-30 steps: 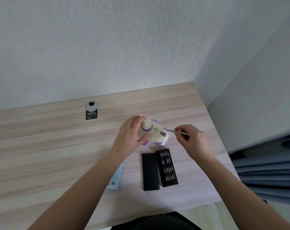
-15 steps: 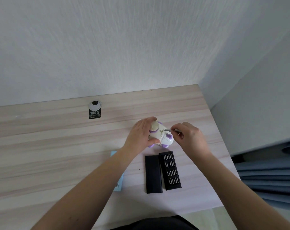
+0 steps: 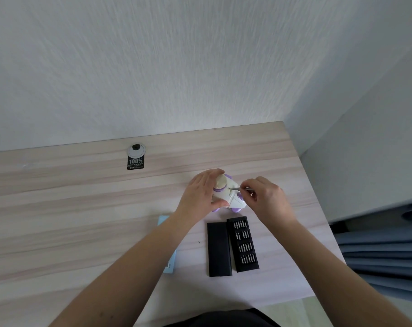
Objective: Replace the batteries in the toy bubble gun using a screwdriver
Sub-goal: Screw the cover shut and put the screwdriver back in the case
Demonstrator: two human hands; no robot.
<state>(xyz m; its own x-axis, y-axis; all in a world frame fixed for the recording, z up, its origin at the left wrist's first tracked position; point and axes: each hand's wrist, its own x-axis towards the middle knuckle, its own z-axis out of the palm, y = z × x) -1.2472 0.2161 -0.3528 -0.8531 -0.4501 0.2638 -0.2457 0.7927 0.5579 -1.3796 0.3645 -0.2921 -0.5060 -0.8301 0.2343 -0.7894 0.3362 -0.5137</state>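
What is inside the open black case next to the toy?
The open black case holds four rows of silver screwdriver bits. Whether any slot is empty cannot be made out.

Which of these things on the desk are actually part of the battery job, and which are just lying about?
In use:
toy bubble gun
screwdriver
bit tray
tray lid

Lying about:
black "100%" tag
light blue packet, partly hidden by the arm
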